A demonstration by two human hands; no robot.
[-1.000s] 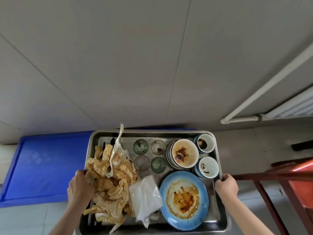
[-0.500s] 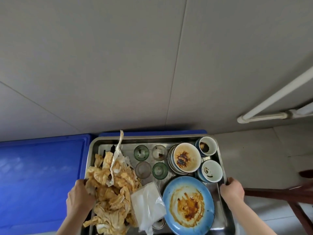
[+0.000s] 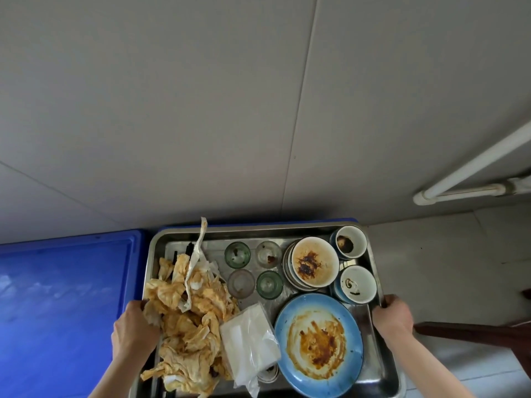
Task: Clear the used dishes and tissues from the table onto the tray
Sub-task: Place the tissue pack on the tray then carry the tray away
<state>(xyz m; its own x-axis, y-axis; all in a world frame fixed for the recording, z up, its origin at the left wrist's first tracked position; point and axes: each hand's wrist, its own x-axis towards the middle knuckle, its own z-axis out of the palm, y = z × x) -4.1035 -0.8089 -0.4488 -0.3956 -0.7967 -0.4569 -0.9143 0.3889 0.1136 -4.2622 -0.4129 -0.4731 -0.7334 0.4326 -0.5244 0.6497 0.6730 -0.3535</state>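
Observation:
I carry a steel tray (image 3: 258,231) in front of me. My left hand (image 3: 133,331) grips its left rim beside a heap of orange-stained tissues (image 3: 189,320). My right hand (image 3: 392,314) grips the right rim. On the tray lie a sauce-smeared blue plate (image 3: 319,344), a stack of bowls with a stained white bowl (image 3: 314,264) on top, two small blue-and-white cups (image 3: 351,242) (image 3: 357,284), several small glasses (image 3: 237,254), a tissue pack in clear wrap (image 3: 248,338) and dark chopsticks (image 3: 188,248) under the tissues.
A blue plastic crate lid (image 3: 57,297) lies below the tray at the left, another blue edge (image 3: 330,221) behind it. A grey wall (image 3: 258,110) rises ahead. A white pipe (image 3: 474,173) runs at the right. Dark red wooden furniture (image 3: 474,331) sits at the lower right.
The tray has moved leftward and toward the wall over the blue crates. The red furniture has slid off to the right. Both hands keep the same hold on the rims.

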